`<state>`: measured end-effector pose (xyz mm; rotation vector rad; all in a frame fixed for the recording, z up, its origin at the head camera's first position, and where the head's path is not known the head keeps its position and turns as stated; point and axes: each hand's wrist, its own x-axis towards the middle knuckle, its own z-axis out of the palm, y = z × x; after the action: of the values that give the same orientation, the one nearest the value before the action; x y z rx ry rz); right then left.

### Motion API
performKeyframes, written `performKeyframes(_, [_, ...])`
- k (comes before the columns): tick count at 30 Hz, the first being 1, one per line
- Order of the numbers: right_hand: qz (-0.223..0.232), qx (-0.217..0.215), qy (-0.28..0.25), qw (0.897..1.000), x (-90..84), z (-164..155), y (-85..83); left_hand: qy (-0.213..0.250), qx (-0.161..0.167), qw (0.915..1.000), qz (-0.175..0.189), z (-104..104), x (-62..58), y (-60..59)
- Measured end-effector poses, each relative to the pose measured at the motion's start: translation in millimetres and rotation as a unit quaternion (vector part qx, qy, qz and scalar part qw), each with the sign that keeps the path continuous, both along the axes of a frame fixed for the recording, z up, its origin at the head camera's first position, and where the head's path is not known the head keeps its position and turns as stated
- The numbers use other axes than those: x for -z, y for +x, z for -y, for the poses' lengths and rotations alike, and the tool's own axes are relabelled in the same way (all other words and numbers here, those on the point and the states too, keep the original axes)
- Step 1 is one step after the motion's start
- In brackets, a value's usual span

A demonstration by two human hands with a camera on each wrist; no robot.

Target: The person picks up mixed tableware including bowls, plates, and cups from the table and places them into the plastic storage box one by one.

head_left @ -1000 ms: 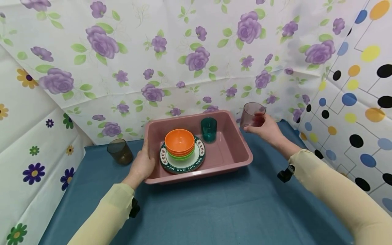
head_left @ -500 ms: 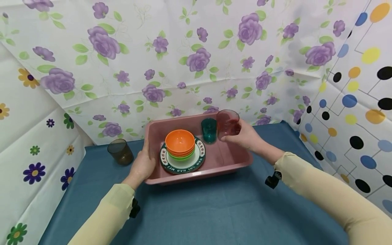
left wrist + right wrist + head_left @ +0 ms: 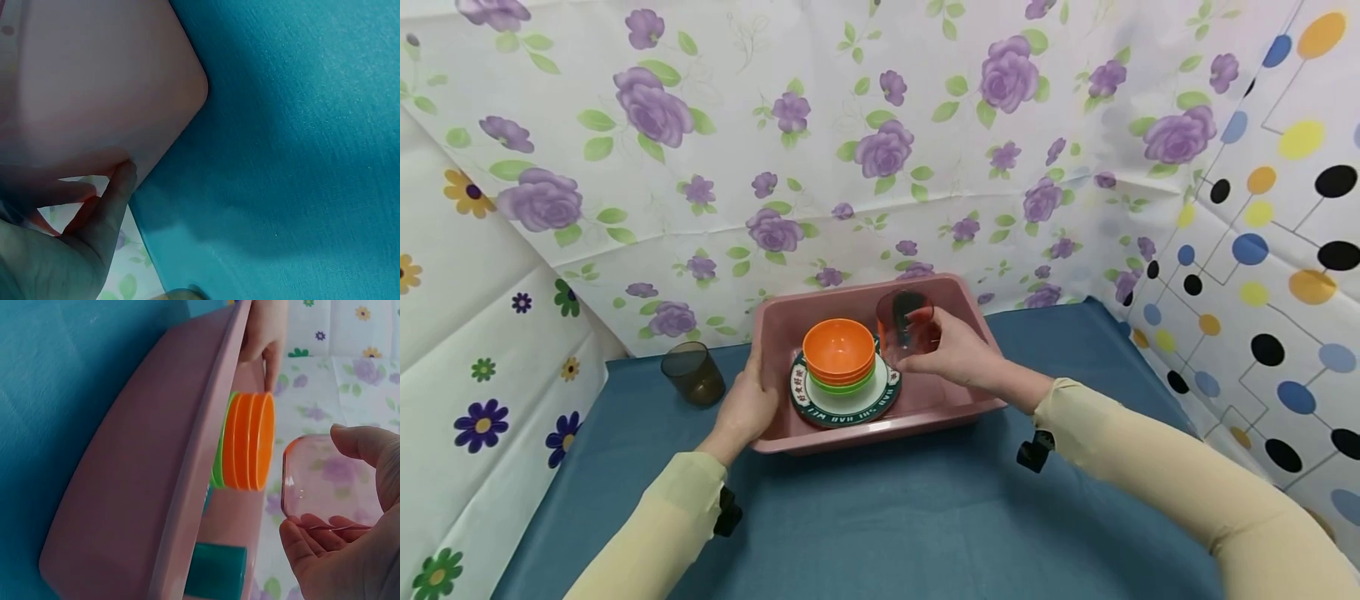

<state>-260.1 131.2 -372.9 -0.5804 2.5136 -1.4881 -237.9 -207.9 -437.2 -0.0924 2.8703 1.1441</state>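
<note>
In the head view a pink plastic basin [image 3: 955, 402] stands on the blue-covered table. My left hand [image 3: 747, 410] grips its left side, thumb against the wall in the left wrist view. My right hand [image 3: 957, 354] holds a clear pink cup [image 3: 319, 478] between thumb and fingers, raised over the basin. Inside, stacked orange bowls [image 3: 839, 346] and a green bowl [image 3: 844, 387] rest on a plate [image 3: 838, 417] with a dark green rim. A teal cup [image 3: 217, 570] stands in the basin; in the head view the pink cup and right hand mostly cover it.
A see-through brown cup [image 3: 694, 375] is on the table left of the basin. Flower-patterned sheeting [image 3: 820, 183] rises behind the table, and dotted sheeting [image 3: 1262, 292] borders the right side.
My right hand has carried the pink cup leftward from beyond the basin's right end to over the basin, near the bowls. My left hand has stayed on the basin's left side.
</note>
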Motion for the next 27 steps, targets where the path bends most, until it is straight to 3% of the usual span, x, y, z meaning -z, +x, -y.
performKeyframes(7, [0.002,-0.012,0.006,1.0,1.3,9.3,4.1,-0.009,-0.019,0.9998,-0.002,-0.9,-2.9,1.9])
performKeyframes(10, [0.001,-0.015,0.007,1.0,3.1,9.6,4.0,-0.034,-0.032,0.9984,-0.033,-1.0,-4.1,3.3])
performKeyframes(14, [0.002,-0.02,0.006,1.0,5.9,8.6,3.0,-0.061,-0.038,0.9916,-0.107,-2.9,-9.9,4.7])
performKeyframes(17, [0.006,-0.021,0.004,1.0,5.9,8.3,3.6,-0.051,-0.018,0.9877,-0.147,-8.7,-20.9,5.7])
performKeyframes(20, [0.012,-0.019,0.002,1.0,5.1,8.7,5.6,-0.014,0.026,0.9883,-0.15,-20.9,-36.5,9.7])
performKeyframes(24, [0.014,-0.022,0.001,1.0,4.4,10.6,8.3,0.062,0.088,0.9876,-0.114,-45.6,-53.0,18.4])
performKeyframes(27, [0.012,-0.029,-0.002,0.999,4.0,13.0,9.8,0.124,0.121,0.9824,-0.07,-64.7,-60.0,24.0])
